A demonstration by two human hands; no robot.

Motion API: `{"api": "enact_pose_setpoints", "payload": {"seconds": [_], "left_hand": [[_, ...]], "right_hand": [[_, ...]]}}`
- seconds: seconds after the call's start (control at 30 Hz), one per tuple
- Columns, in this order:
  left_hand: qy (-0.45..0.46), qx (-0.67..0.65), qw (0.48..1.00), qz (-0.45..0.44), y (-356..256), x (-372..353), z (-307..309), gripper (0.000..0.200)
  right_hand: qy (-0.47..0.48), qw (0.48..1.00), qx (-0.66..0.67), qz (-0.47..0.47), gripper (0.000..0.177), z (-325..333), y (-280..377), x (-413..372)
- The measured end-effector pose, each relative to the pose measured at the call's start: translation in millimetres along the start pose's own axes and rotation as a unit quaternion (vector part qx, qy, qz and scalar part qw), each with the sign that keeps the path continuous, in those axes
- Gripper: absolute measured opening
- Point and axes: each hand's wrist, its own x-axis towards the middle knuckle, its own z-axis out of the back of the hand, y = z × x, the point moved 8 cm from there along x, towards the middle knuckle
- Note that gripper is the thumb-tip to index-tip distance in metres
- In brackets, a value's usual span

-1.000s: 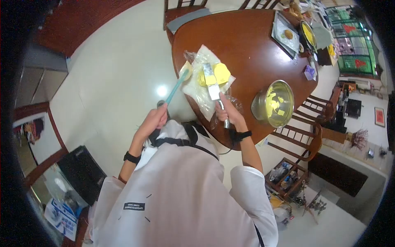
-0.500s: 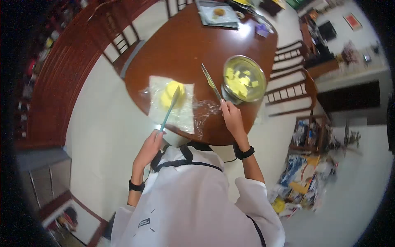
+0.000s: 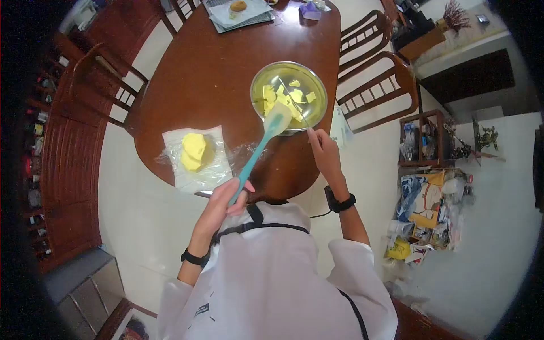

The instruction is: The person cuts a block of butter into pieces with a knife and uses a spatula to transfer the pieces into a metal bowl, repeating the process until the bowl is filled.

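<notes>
The left hand's fingers (image 3: pixel 242 188) are curled shut around the end of the teal spatula (image 3: pixel 258 150), and the right hand's fingers (image 3: pixel 315 137) are closed on the handle of the knife (image 3: pixel 294 105). Half a second ago the spatula lay across the butter block and the knife hung over the bench beside the bowl. Now both tools have swung over the steel bowl (image 3: pixel 317 76), the pale spatula head close against the blade above the butter pieces (image 3: pixel 272 96) lying inside. By the look of it, the latest slice is being pushed off the blade into the bowl. The butter block (image 3: pixel 194 150) sits untouched on its wrapper (image 3: pixel 215 173), well apart from the bowl at the near edge of the bench (image 3: pixel 209 73), with a good part left uncut.
</notes>
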Motion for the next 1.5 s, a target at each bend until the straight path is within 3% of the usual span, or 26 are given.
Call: {"api": "enact_pose_setpoints", "payload": {"seconds": [0.33, 0.83, 1.03, 1.4, 1.5], "left_hand": [[-0.002, -0.002, 1.0, 0.013, 5.6, 42.4, -16.7, 0.035], [-0.013, 0.033, 0.999, 0.031, 11.6, 45.1, -11.1, 0.035], [-0.023, 0.049, 0.998, 0.009, 12.0, 47.5, -7.9, 0.036], [-0.056, 0.076, 0.994, 0.049, 13.0, 73.7, 5.2, 0.034], [-0.08, 0.089, 0.992, 0.046, 15.8, 81.1, 10.5, 0.034]], "right_hand": [[0.028, 0.999, -0.015, -0.015, 0.038, -1.8, -26.1, 22.9], [0.042, 0.999, 0.009, -0.003, 0.039, -6.7, -33.8, 28.4], [0.043, 0.997, -0.071, 0.001, 0.039, -4.8, -31.7, 28.0], [-0.023, 0.972, -0.172, 0.161, 0.023, -4.2, -2.4, 24.2], [-0.037, 0.977, -0.074, 0.198, 0.02, -2.1, 16.9, 17.1]]}}
